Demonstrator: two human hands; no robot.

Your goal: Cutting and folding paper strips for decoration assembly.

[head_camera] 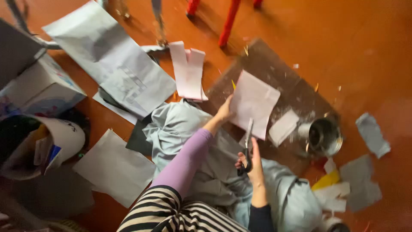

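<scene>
My left hand, in a lilac sleeve, grips the left edge of a pale pink paper sheet held above a dark board. My right hand, in a dark sleeve, holds black-handled scissors. Their blades point up into the sheet's lower edge. Light blue cloth lies under both arms.
A small metal tin stands at the board's right end. Paper sheets and scraps lie all over the orange floor. To the left are a white box and a tipped white bucket. Red chair legs stand at the top.
</scene>
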